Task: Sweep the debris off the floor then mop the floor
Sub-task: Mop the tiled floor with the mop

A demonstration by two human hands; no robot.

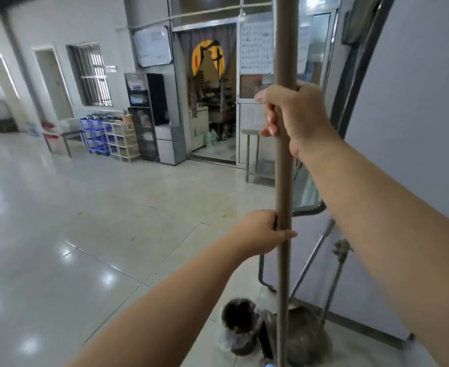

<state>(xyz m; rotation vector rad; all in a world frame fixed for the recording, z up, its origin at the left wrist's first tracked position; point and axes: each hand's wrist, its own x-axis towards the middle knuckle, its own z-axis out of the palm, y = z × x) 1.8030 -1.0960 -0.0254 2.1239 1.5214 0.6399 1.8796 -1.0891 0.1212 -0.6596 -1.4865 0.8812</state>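
- Mop handle (281, 181): long, round pole of dull grey-brown, matte, standing close to upright through the middle of the view; its top runs out of frame.
- Right hand (295, 115): wrapped round the handle high up, fingers curled fully about it.
- Left hand (263, 234): grips the same handle lower down, thumb lying across the front, fingers closed behind.
- Mop head (308, 337): a grey, shaggy, limp-looking mass at the foot of the pole, resting on the floor near the person's feet; blurred, so wetness cannot be told.
- Small bin (238, 332): dark, round, lined with a thin clear plastic bag, just beside the mop head.
- Floor (91, 234): large pale tiles, glossy, throwing back bright spots of light; faint marks show along the seams.
- Metal stand legs (332, 282): thin steel tubes with a clamp joint, close behind the mop head, against a grey panel.
- Risk, judged: swinging the head out could knock the bin over or snag the stand legs, both being so near.
- Risk, judged: the smooth tiles would likely turn slippery once wet.
- Risk, judged: the tall pole could strike the panel on a wide stroke.
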